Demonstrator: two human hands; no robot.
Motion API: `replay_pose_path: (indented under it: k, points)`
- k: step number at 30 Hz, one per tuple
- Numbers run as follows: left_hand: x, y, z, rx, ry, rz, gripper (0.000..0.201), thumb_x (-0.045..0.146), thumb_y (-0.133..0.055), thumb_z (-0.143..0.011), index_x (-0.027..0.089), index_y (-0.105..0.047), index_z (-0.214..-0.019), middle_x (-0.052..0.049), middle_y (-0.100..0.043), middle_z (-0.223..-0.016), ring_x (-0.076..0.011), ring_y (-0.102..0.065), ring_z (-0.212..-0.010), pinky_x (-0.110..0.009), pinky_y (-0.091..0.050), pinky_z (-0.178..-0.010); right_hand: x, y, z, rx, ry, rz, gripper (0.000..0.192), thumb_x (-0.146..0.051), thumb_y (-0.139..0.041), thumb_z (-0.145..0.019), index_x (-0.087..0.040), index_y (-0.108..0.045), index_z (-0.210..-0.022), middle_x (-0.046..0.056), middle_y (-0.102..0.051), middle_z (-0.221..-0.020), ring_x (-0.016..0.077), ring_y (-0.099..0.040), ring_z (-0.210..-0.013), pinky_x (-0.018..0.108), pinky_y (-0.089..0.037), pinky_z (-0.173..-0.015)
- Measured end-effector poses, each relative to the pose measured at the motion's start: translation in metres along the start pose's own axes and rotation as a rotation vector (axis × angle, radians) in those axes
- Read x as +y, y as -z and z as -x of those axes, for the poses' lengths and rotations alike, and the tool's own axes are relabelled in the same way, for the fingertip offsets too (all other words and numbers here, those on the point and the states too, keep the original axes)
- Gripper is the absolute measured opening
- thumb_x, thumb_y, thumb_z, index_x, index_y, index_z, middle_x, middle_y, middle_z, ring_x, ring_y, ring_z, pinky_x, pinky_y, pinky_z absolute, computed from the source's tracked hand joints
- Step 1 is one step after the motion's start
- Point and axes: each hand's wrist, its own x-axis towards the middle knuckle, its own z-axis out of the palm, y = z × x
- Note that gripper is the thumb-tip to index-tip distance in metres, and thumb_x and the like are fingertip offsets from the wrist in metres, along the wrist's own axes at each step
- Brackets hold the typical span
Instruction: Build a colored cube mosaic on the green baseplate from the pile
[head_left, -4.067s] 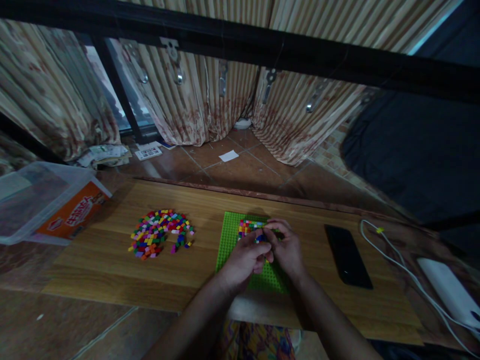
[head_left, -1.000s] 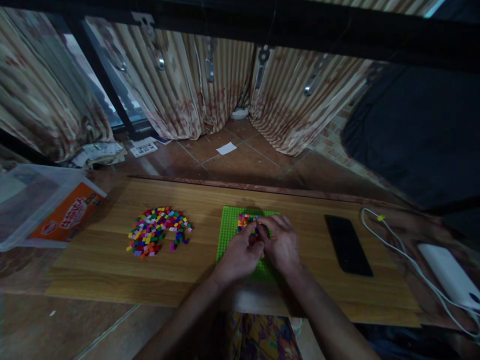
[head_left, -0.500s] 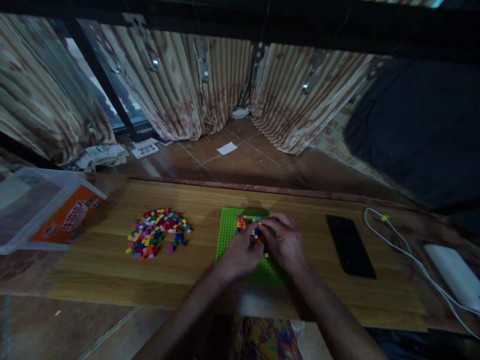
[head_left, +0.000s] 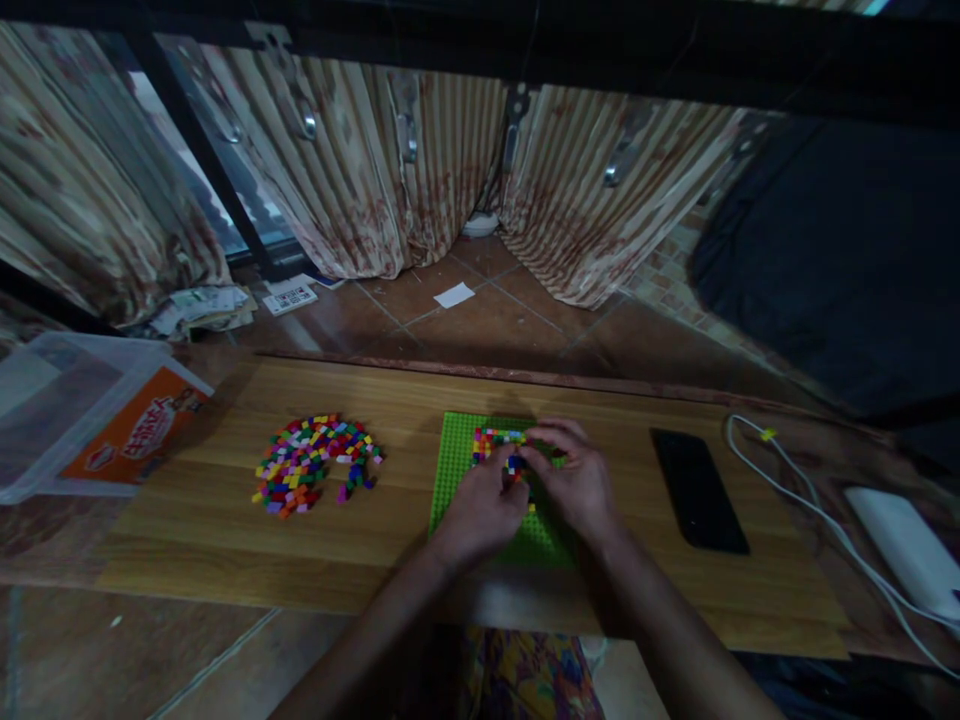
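Over green baseplate (head_left: 450,462), left hand (head_left: 486,505) curled; right hand (head_left: 576,478) half-open, thumb apart

A long wooden tabletop (head_left: 225,565) with streaky brown grain stretches out on both sides of a green studded baseplate (head_left: 454,460), which lies flat on it. Well to the left of the baseplate, small bricks (head_left: 300,462) in red, yellow, blue, green, pink and orange lie loosely in a curved heap. To the right of the baseplate a black phone (head_left: 700,490) lies flat, slightly slanted.
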Motion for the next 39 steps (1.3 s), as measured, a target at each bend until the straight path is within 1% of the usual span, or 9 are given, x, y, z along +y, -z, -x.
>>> replay_pose_path:
  k: [3, 6, 12, 23, 28, 30, 33, 36, 39]
  points:
    - [0.0, 0.0, 0.0, 0.004, -0.011, -0.011, 0.056, 0.02, -0.052, -0.076, 0.017, -0.055, -0.131, 0.0, -0.061, -0.063, -0.0164, -0.052, -0.058, -0.029, -0.041, -0.065, 0.001, -0.002, 0.0, -0.002, -0.088, -0.094, 0.026, -0.041, -0.064, -0.082, -0.023, -0.073, -0.097, 0.008, -0.067, -0.108, 0.0216, -0.065, -0.095, 0.034, -0.053, -0.076]
    - [0.001, -0.001, 0.0, -0.013, -0.015, -0.046, 0.058, 0.019, -0.05, -0.077, 0.015, -0.051, -0.135, -0.001, -0.063, -0.065, -0.0176, -0.053, -0.059, -0.029, -0.042, -0.065, 0.004, -0.009, -0.001, -0.009, -0.172, -0.142, 0.03, -0.042, -0.066, -0.079, -0.021, -0.073, -0.099, 0.008, -0.069, -0.106, 0.0188, -0.065, -0.084, 0.033, -0.053, -0.072]
    - [0.0, -0.002, -0.001, -0.006, -0.031, -0.095, 0.058, 0.019, -0.049, -0.077, 0.015, -0.051, -0.135, -0.002, -0.063, -0.064, -0.018, -0.055, -0.059, -0.03, -0.044, -0.066, 0.005, -0.022, -0.003, 0.019, -0.375, -0.322, 0.034, -0.044, -0.072, -0.07, -0.018, -0.075, -0.091, 0.006, -0.074, -0.084, 0.0178, -0.065, -0.07, 0.031, -0.054, -0.064]
    - [0.005, -0.004, 0.001, -0.006, -0.033, -0.166, 0.052, 0.018, -0.047, -0.078, 0.013, -0.055, -0.129, -0.007, -0.068, -0.075, -0.0202, -0.06, -0.066, -0.032, -0.047, -0.071, 0.001, -0.022, -0.003, 0.04, -0.418, -0.337, 0.041, -0.049, -0.076, -0.064, -0.016, -0.075, -0.088, 0.007, -0.074, -0.079, 0.0188, -0.066, -0.067, 0.035, -0.055, -0.065]
    - [0.002, 0.002, 0.019, 0.049, -0.083, -0.078, 0.052, 0.021, -0.049, -0.08, 0.015, -0.053, -0.131, -0.003, -0.065, -0.071, -0.0178, -0.057, -0.064, -0.029, -0.046, -0.068, 0.0, -0.012, 0.001, -0.017, -0.331, -0.227, 0.044, -0.051, -0.073, -0.069, -0.017, -0.074, -0.096, 0.008, -0.074, -0.087, 0.0196, -0.066, -0.071, 0.035, -0.054, -0.067]
    - [-0.004, 0.009, 0.034, 0.077, -0.115, -0.01, 0.049, 0.024, -0.05, -0.082, 0.017, -0.054, -0.131, -0.001, -0.064, -0.071, -0.0155, -0.055, -0.061, -0.027, -0.045, -0.064, -0.011, -0.007, 0.004, 0.016, -0.221, -0.115, 0.041, -0.051, -0.068, -0.075, -0.018, -0.074, -0.099, 0.009, -0.073, -0.095, 0.0204, -0.066, -0.077, 0.034, -0.053, -0.069]
    - [-0.021, 0.028, 0.062, 0.155, -0.105, 0.069, 0.041, 0.027, -0.049, -0.085, 0.017, -0.06, -0.123, 0.0, -0.062, -0.071, -0.0124, -0.051, -0.058, -0.024, -0.041, -0.059, -0.043, -0.008, 0.012, 0.038, -0.015, -0.025, 0.029, -0.045, -0.061, -0.084, -0.021, -0.074, -0.096, 0.007, -0.071, -0.097, 0.0208, -0.065, -0.087, 0.034, -0.052, -0.076]
    - [-0.044, 0.053, 0.087, 0.269, -0.038, 0.099, 0.036, 0.028, -0.049, -0.086, 0.014, -0.063, -0.116, -0.001, -0.063, -0.074, -0.012, -0.052, -0.063, -0.023, -0.042, -0.06, -0.078, -0.03, 0.024, -0.115, 0.1, -0.076, 0.022, -0.036, -0.056, -0.089, -0.022, -0.072, -0.096, 0.005, -0.071, -0.096, 0.0191, -0.065, -0.088, 0.032, -0.051, -0.08]
    - [-0.069, 0.077, 0.106, 0.394, 0.053, 0.085, 0.034, 0.028, -0.05, -0.084, 0.013, -0.064, -0.111, -0.003, -0.066, -0.084, -0.0135, -0.056, -0.071, -0.023, -0.044, -0.065, -0.098, -0.067, 0.038, -0.283, 0.159, -0.037, 0.018, -0.027, -0.054, -0.09, -0.021, -0.07, -0.095, 0.005, -0.071, -0.091, 0.0191, -0.065, -0.086, 0.032, -0.05, -0.08]
